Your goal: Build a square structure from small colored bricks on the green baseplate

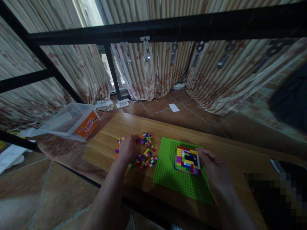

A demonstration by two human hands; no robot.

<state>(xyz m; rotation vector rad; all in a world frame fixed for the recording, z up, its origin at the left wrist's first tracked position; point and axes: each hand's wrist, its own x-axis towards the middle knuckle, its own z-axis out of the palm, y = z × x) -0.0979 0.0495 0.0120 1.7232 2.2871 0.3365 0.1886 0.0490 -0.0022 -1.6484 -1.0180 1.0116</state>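
Note:
A square layered structure of coloured toy bricks point(180, 160), with a dark opening in its middle, sits on a green studded baseplate point(165, 174). At its upper right corner is my right hand point(213, 167), fingers bent together; whether they pinch a brick or just touch the structure I cannot tell. To the left of the baseplate lies a loose pile of small coloured bricks point(146, 161). Over that pile my left hand point(128, 148) reaches with curled fingers, and what is between the fingertips is hidden.
The wooden table point(107, 137) bears all of this. Beyond its left end stands a clear plastic box point(69, 124) with an orange label. A dark phone-like object point(287, 167) lies at the right. A black metal bar point(153, 28) crosses in front of striped curtains point(155, 70).

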